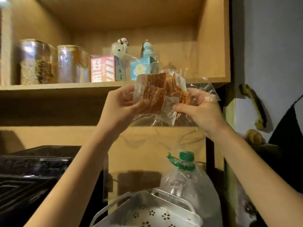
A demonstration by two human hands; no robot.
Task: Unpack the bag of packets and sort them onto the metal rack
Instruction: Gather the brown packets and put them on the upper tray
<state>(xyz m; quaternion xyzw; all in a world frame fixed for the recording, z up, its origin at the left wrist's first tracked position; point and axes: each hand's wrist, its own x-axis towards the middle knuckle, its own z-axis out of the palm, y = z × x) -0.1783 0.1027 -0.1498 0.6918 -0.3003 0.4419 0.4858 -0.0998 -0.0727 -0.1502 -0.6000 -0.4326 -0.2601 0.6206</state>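
Both hands are raised in front of a wooden shelf. My left hand pinches two orange-and-white snack packets, drawn partly out to the left. My right hand grips the crinkled clear plastic bag, which holds more of the same packets. The bag's lower part hangs below the hands. A white metal rack with flower-shaped holes sits at the bottom centre, under my arms; only its top shows.
The wooden shelf carries two glass jars, a pink box, a blue box and small figurines. A black appliance stands at lower left. A large clear bottle with a green cap stands behind the rack. A dark door frame is at right.
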